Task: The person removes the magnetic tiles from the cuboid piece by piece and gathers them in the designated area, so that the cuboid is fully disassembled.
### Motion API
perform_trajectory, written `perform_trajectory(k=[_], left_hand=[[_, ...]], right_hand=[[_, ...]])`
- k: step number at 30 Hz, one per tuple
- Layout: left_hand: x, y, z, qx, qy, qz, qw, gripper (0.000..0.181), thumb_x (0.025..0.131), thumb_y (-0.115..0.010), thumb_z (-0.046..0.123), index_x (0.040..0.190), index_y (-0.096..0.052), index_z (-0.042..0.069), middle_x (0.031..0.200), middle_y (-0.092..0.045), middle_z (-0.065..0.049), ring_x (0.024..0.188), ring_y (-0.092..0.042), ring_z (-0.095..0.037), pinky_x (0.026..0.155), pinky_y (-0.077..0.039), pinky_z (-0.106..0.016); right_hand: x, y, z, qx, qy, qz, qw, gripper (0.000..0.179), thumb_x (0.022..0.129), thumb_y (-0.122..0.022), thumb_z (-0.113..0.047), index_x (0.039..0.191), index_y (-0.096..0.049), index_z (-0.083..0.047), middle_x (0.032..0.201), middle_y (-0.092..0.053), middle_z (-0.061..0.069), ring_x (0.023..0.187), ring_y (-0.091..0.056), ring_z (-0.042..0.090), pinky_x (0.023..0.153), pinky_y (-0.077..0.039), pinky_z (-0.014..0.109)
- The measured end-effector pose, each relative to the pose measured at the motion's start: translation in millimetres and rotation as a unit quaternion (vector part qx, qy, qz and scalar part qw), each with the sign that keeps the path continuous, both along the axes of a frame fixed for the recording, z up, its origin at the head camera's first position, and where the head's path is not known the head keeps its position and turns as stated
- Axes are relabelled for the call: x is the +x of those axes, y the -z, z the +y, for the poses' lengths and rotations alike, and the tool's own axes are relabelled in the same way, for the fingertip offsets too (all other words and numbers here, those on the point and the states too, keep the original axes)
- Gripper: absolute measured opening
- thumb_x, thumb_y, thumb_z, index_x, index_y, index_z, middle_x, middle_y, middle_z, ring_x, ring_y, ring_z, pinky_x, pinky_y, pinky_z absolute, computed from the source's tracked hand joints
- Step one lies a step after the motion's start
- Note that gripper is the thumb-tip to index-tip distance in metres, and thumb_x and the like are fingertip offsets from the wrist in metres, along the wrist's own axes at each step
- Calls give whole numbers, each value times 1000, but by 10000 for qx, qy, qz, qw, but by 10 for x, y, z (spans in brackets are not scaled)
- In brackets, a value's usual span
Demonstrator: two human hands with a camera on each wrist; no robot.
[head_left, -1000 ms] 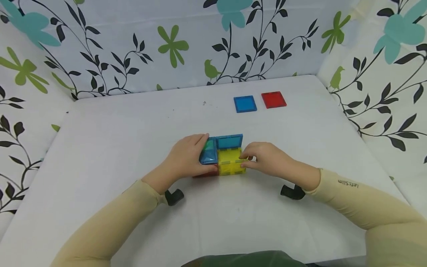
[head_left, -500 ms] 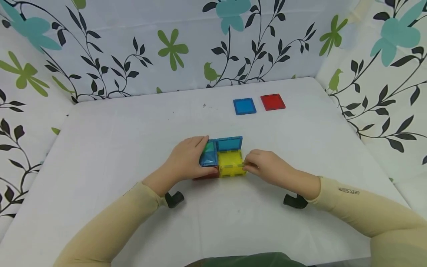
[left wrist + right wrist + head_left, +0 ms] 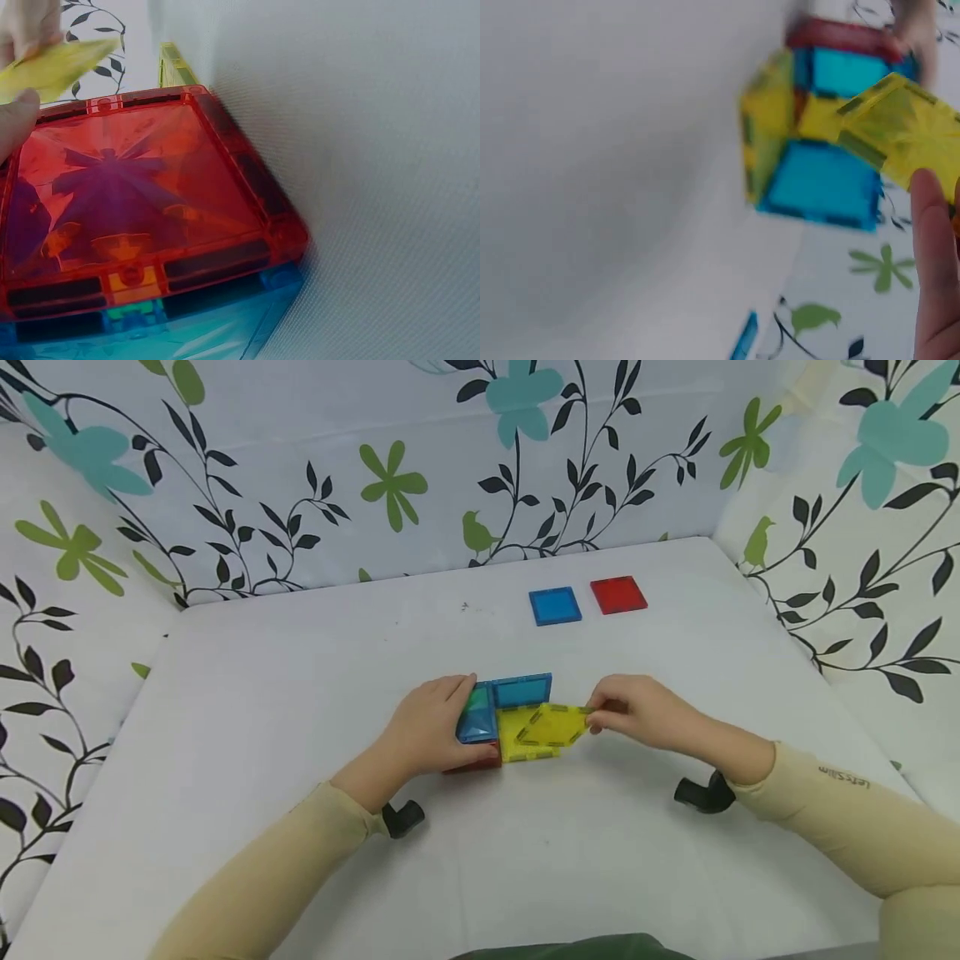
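Near the middle of the table, my left hand (image 3: 427, 727) grips a small structure of translucent magnetic tiles, its thumb along the front. The structure has a blue tile (image 3: 477, 725) beside that hand, a red tile (image 3: 127, 180) at the front and another blue tile (image 3: 522, 692) at the back. A yellow tile (image 3: 769, 127) stands tilted at its right side, blurred in the right wrist view. Just right of the structure, my right hand (image 3: 637, 710) pinches a separate yellow magnetic tile (image 3: 555, 727) by one corner, tilted in the air.
Toward the back right of the white table (image 3: 322, 652) lie a loose blue tile (image 3: 556, 606) and a loose red tile (image 3: 618, 595). Leaf-patterned cloth (image 3: 255, 460) rises behind the table and at both sides.
My right hand has drawn back to the right and up, bringing a yellow tile off the structure's right part. My left hand keeps its grip on the structure.
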State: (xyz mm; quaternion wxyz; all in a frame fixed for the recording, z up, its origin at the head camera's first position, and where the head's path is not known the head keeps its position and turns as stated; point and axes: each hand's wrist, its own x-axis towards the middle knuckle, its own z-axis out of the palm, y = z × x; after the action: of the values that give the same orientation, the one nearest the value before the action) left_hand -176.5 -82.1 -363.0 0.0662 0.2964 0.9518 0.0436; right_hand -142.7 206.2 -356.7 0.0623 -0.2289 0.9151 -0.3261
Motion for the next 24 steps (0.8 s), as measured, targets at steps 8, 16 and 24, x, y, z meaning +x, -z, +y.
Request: perform_trajectory(k=[8, 16, 24], left_hand=[[-28, -31, 76, 42, 95, 112, 9999, 98, 72, -52, 71, 143, -27, 9, 144, -36, -7, 130, -36, -24, 107, -32, -42], [13, 47, 0, 157, -66, 170, 9997, 98, 71, -51, 73, 142, -29, 8, 141, -39, -8, 128, -38, -25, 105, -35, -43], [51, 50, -62, 147, -146, 246, 9995, 98, 70, -54, 71, 141, -31, 7, 140, -41, -9, 127, -39, -26, 104, -36, -43]], right_hand=[[-511, -330, 564, -1125, 1834, -613, 9747, 25, 91, -55, -22, 99, -57, 1, 86, -66, 2, 77, -63, 7, 71, -52, 15], [-1224, -302, 1322, -1517, 3257, -1309, 9240, 52, 89, -50, -43, 122, -49, -3, 84, -59, -12, 77, -59, -4, 71, -49, 8], [-1533, -15, 1686, -1733, 4037, -2110, 8732, 59, 91, -49, -38, 136, -39, -2, 70, -63, -14, 71, -61, -3, 76, -49, 12]])
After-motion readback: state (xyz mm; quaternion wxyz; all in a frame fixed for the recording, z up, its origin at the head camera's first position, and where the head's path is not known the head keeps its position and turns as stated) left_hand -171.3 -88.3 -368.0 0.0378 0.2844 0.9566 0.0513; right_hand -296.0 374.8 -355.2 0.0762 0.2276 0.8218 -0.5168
